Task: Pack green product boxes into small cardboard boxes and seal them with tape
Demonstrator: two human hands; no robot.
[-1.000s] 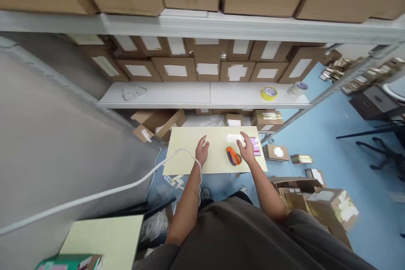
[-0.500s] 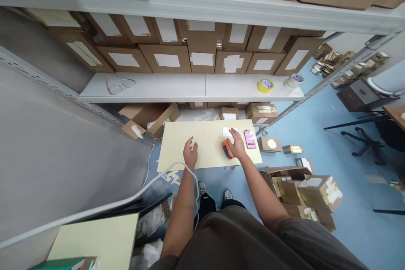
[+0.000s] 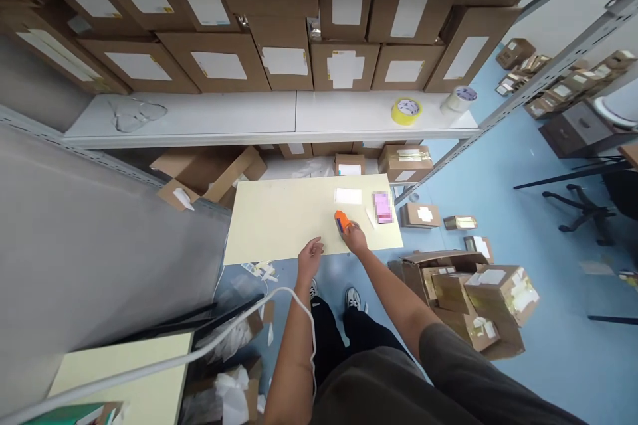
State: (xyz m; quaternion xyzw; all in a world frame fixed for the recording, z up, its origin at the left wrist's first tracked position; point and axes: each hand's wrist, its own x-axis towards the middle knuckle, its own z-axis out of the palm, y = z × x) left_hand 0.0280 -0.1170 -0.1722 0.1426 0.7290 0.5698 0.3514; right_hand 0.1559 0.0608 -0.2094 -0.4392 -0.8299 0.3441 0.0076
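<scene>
My right hand (image 3: 354, 238) is closed around an orange-and-blue hand tool (image 3: 341, 220) over the pale yellow table (image 3: 279, 212); its exact kind is unclear. My left hand (image 3: 311, 252) hovers at the table's front edge, fingers loosely bent, with nothing visible in it. A white label (image 3: 347, 196) lies beyond the tool. To the right are a thin white stick-like thing (image 3: 371, 218) and a phone (image 3: 383, 207) with a pink screen.
A shelf (image 3: 224, 109) with cartons stands behind the table, carrying yellow tape (image 3: 406, 111) and clear tape (image 3: 459, 99). An open carton (image 3: 214, 172) sits at left. A white cable (image 3: 239, 315) crosses by my left arm. More cartons (image 3: 468, 299) lie on the floor at right.
My right hand has taken hold of the orange-and-blue tool and moved it slightly left. My left hand has moved toward me and its fingers have bent inward. The view has shifted down and closer.
</scene>
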